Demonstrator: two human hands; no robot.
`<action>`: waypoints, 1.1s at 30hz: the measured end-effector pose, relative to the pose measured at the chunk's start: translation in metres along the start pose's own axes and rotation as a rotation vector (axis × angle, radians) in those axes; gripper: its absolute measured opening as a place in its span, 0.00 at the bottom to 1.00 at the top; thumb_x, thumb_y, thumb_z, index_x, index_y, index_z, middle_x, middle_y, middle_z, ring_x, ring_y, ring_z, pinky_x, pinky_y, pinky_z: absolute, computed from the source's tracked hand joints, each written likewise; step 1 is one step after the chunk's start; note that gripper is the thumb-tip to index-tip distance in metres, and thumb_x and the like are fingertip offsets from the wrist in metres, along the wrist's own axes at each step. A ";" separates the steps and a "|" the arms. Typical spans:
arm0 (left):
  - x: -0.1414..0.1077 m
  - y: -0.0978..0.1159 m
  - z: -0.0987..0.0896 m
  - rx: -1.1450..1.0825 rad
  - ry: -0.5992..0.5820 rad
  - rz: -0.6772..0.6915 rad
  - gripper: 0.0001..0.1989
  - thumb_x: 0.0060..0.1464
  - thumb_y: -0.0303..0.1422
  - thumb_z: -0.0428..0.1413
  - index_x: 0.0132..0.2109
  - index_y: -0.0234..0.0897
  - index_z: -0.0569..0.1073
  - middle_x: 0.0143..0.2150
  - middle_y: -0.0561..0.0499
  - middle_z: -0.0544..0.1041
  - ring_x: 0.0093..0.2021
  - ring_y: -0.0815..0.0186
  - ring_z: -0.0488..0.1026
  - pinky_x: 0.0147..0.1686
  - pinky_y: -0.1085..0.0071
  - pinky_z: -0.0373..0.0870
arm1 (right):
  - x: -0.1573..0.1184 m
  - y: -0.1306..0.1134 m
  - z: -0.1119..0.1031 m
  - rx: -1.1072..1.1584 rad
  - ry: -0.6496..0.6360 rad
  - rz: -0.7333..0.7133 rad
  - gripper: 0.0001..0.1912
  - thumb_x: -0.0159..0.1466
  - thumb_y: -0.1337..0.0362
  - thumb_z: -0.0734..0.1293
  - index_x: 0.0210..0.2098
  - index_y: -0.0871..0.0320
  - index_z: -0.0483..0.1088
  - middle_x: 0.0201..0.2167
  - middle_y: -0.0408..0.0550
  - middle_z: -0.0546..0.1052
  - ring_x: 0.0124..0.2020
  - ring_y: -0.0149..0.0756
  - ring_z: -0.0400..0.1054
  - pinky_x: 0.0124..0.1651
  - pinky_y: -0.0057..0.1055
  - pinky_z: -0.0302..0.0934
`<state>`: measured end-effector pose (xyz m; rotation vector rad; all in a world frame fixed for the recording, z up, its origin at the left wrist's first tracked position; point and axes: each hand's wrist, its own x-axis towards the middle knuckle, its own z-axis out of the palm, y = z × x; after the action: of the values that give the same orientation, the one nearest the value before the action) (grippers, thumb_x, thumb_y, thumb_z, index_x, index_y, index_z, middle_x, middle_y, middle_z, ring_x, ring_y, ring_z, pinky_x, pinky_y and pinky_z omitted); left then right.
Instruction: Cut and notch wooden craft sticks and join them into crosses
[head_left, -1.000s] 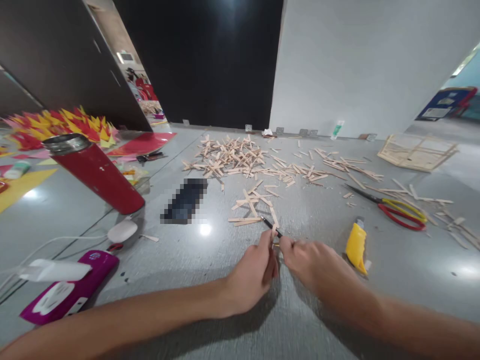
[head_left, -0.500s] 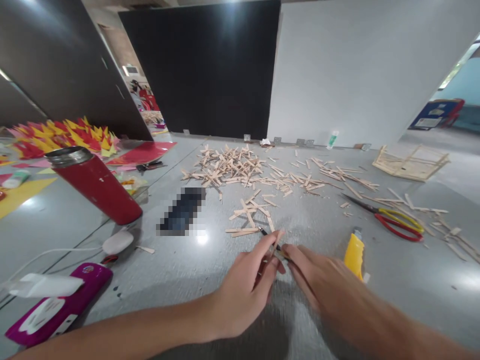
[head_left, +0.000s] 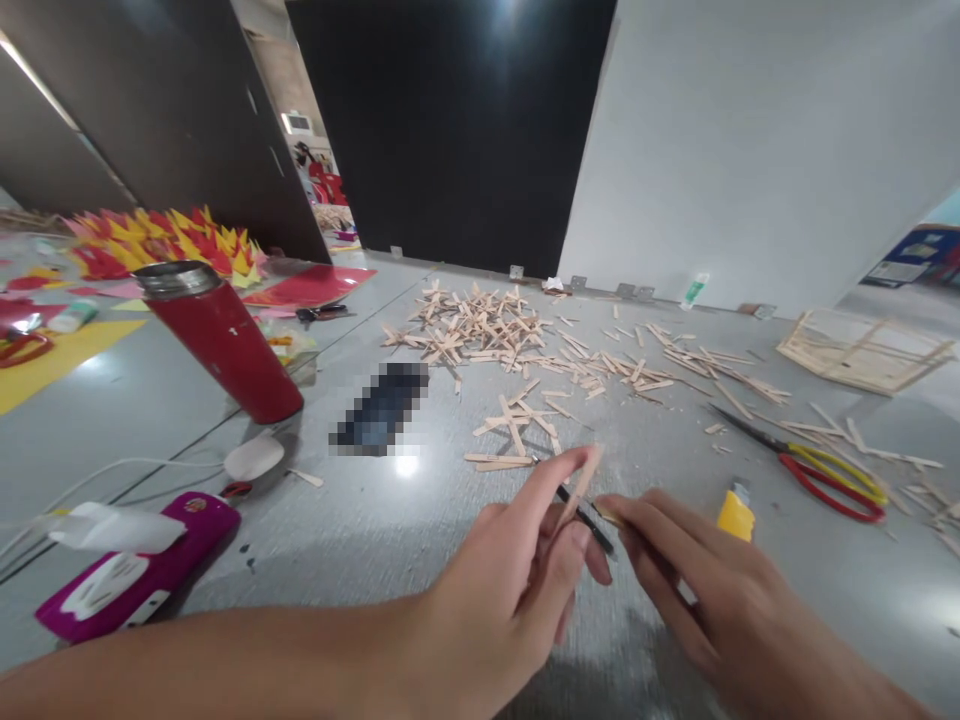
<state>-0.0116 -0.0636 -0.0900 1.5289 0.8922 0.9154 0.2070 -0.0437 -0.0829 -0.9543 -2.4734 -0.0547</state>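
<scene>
My left hand [head_left: 517,570] is closed on a wooden craft stick [head_left: 580,492], pinched upright between index finger and thumb. A thin black pen-like tool [head_left: 596,530] slants behind the stick, against the fingers of the same hand; its exact kind is unclear. Just to the right, my right hand [head_left: 697,560] pinches a small pale piece [head_left: 606,512], apparently a bit of wood, mostly covered by the fingers. A few loose sticks [head_left: 499,462] lie beyond my left hand. Beside my right hand is a yellow box cutter [head_left: 736,515], partly hidden.
Scissors [head_left: 817,465] with red and yellow handles lie on the right, before a stick frame [head_left: 862,350]. A heap of sticks [head_left: 480,325] spreads at the back. Left are a blurred-out phone [head_left: 381,408], a red flask [head_left: 232,345] and a purple device [head_left: 195,535].
My hands have drawn apart, the right one moving right with the small piece. The stick and black tool in my left hand show more clearly. The view has shifted left.
</scene>
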 end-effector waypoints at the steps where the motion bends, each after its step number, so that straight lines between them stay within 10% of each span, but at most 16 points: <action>1: 0.000 0.000 0.000 0.003 0.003 0.009 0.24 0.76 0.42 0.45 0.74 0.46 0.56 0.40 0.49 0.79 0.23 0.71 0.69 0.26 0.72 0.70 | 0.000 0.000 -0.001 0.002 -0.007 0.004 0.14 0.80 0.66 0.52 0.58 0.56 0.66 0.38 0.49 0.81 0.36 0.36 0.81 0.37 0.27 0.75; 8: 0.002 -0.006 -0.004 0.074 0.047 -0.007 0.15 0.76 0.44 0.43 0.59 0.42 0.65 0.35 0.52 0.78 0.25 0.69 0.69 0.26 0.71 0.66 | -0.008 0.011 0.001 0.004 -0.029 0.128 0.15 0.78 0.66 0.55 0.57 0.53 0.68 0.38 0.48 0.85 0.32 0.37 0.81 0.34 0.30 0.72; 15: 0.013 -0.009 -0.009 0.286 0.116 0.005 0.14 0.75 0.36 0.46 0.37 0.41 0.63 0.26 0.59 0.62 0.27 0.68 0.61 0.29 0.69 0.55 | -0.003 0.042 0.007 -0.016 -0.328 0.388 0.19 0.77 0.62 0.53 0.37 0.54 0.72 0.29 0.49 0.82 0.28 0.42 0.78 0.33 0.35 0.62; 21: 0.017 -0.016 -0.010 0.344 0.058 -0.005 0.15 0.74 0.34 0.46 0.34 0.41 0.62 0.24 0.59 0.62 0.25 0.68 0.60 0.28 0.69 0.53 | -0.002 0.082 0.017 -0.141 -0.604 0.505 0.14 0.74 0.66 0.57 0.35 0.54 0.70 0.29 0.51 0.82 0.29 0.46 0.77 0.30 0.33 0.48; 33: 0.026 -0.026 -0.014 0.225 0.075 -0.092 0.10 0.71 0.32 0.47 0.38 0.39 0.68 0.27 0.57 0.67 0.26 0.68 0.65 0.28 0.71 0.58 | -0.006 0.091 0.011 -0.028 -0.592 0.444 0.08 0.70 0.72 0.61 0.37 0.56 0.71 0.37 0.52 0.82 0.38 0.46 0.78 0.35 0.33 0.53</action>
<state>-0.0145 -0.0309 -0.1117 1.6374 1.1423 0.8318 0.2646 0.0239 -0.1074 -1.7069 -2.6939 0.3945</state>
